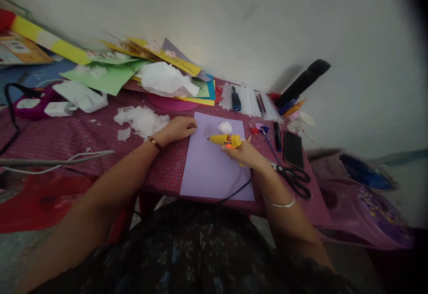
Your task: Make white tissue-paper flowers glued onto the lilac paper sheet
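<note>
A yellow hot glue gun (220, 139) with an orange light is in my right hand (245, 153), its dark nozzle pointing left over a sheet of purple paper (214, 173). Just beyond the gun, a white ruffled paper flower (225, 127) lies on the sheet's upper part. My left hand (182, 128) rests at the sheet's upper left edge with its fingers curled together; whatever they hold is hidden. Beside that wrist is a heap of white paper pieces (142, 121). The gun's black cord (234, 192) runs across the sheet's lower part.
Black-handled scissors (294, 179), a phone (293, 149) and a black marker (277, 137) lie right of the sheet. Glue sticks (249, 102) lie along the back. Coloured cards (113, 77) and crumpled white paper (167, 80) are piled at back left. A power strip (40, 102) with plugs sits far left.
</note>
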### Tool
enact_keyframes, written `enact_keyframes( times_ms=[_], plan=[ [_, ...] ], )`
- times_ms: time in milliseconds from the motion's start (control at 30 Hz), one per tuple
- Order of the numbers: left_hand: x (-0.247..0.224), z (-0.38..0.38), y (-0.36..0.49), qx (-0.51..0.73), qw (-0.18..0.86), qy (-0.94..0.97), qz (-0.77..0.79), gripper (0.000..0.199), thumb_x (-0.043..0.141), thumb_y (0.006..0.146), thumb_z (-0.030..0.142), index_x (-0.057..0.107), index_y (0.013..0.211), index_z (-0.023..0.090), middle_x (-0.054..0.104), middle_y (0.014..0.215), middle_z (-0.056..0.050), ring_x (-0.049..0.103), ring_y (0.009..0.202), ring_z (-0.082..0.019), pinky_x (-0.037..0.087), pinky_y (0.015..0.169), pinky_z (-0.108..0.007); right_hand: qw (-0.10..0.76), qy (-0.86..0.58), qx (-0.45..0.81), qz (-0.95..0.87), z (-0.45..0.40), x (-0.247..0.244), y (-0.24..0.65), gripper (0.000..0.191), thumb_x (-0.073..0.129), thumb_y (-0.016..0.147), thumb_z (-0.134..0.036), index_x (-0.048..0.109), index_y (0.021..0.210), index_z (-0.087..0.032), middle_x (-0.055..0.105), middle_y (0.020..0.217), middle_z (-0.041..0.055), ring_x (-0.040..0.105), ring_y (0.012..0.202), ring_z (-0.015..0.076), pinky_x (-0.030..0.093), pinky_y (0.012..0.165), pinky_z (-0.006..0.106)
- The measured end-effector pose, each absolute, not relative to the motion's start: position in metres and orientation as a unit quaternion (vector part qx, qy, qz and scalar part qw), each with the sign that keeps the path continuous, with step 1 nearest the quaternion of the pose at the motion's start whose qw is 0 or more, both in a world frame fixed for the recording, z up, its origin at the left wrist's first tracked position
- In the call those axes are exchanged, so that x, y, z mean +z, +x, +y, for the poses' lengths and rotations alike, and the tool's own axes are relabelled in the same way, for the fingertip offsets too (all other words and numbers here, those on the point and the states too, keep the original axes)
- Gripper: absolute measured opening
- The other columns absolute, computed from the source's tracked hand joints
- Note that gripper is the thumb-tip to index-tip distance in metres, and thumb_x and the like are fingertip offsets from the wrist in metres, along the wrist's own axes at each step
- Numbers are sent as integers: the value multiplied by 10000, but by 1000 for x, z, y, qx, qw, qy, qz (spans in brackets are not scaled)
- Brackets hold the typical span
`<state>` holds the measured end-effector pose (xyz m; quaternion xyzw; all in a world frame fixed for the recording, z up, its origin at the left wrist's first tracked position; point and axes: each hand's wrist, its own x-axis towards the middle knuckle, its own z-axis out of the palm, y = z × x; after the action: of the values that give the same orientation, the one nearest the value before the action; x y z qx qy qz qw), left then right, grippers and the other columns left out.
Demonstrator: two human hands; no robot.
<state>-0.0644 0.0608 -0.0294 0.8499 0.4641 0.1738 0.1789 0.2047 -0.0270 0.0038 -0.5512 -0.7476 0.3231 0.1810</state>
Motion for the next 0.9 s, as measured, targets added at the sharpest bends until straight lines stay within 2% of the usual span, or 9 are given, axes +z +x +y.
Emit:
enact_keyframes(
  times_ms=[200, 300, 433, 500, 567, 700, 767, 833, 900],
  plan=[
    [-32, 62, -65, 175, 181, 850, 463, 249, 551, 822, 230, 720, 984, 144, 737, 898, -74, 640, 780, -171, 449, 714, -274, 163, -547, 294, -767, -29, -2, 205, 361, 555, 877, -418, 707, 1114, -192, 725, 769, 41, 687, 850, 252, 494, 908, 439],
    [-32, 62, -65, 183, 180, 850, 460, 240, 548, 820, 222, 723, 963, 141, 737, 888, -76, 636, 775, -170, 449, 715, -274, 138, -555, 309, -760, -20, 7, 204, 332, 563, 880, -410, 706, 1071, -180, 703, 726, 28, 660, 714, 204, 526, 754, 356],
    [-32, 60, -65, 195, 189, 843, 464, 247, 541, 822, 219, 725, 964, 135, 738, 897, -76, 638, 781, -169, 456, 728, -273, 3, -546, 363, -755, 11, 46, 192, 261, 601, 879, -387, 687, 909, -142, 638, 593, -12, 488, 431, 86, 391, 464, 221],
    [-32, 60, -66, 199, 194, 842, 463, 251, 538, 821, 223, 724, 964, 134, 737, 904, -78, 640, 786, -172, 459, 731, -276, -79, -508, 353, -782, 31, 64, 182, 254, 598, 889, -336, 664, 784, -115, 605, 525, -25, 434, 382, 45, 328, 436, 197],
    [-33, 60, -67, 200, 197, 843, 458, 250, 533, 820, 228, 723, 955, 136, 735, 901, -75, 641, 787, -174, 461, 730, -278, -111, -489, 358, -788, 50, 76, 171, 294, 638, 863, -320, 645, 656, -111, 587, 476, -26, 441, 379, 33, 310, 434, 187],
    [-33, 59, -68, 195, 191, 846, 457, 241, 526, 821, 232, 718, 930, 137, 734, 885, -68, 640, 772, -169, 457, 719, -272, -157, -467, 381, -782, 80, 84, 161, 262, 800, 694, -351, 659, 591, -156, 582, 435, -44, 477, 390, 60, 334, 419, 189],
    [-32, 58, -68, 189, 185, 846, 462, 242, 521, 822, 234, 716, 929, 140, 736, 884, -68, 640, 771, -172, 454, 713, -272, -156, -466, 389, -779, 80, 87, 166, 241, 834, 627, -328, 671, 603, -152, 564, 420, -52, 465, 381, 67, 326, 405, 193],
    [-31, 57, -70, 186, 180, 847, 464, 248, 513, 825, 240, 715, 935, 147, 738, 895, -68, 643, 782, -180, 453, 717, -278, -113, -476, 385, -783, 64, 87, 177, 250, 801, 668, -348, 674, 649, -133, 569, 445, -39, 455, 392, 66, 318, 411, 193],
    [-28, 56, -72, 190, 171, 851, 458, 245, 509, 824, 247, 715, 914, 150, 738, 907, -74, 644, 806, -194, 452, 736, -289, -12, -497, 376, -782, 36, 79, 190, 360, 592, 855, -481, 662, 759, -141, 611, 547, -17, 452, 432, 59, 345, 445, 193]
  ],
)
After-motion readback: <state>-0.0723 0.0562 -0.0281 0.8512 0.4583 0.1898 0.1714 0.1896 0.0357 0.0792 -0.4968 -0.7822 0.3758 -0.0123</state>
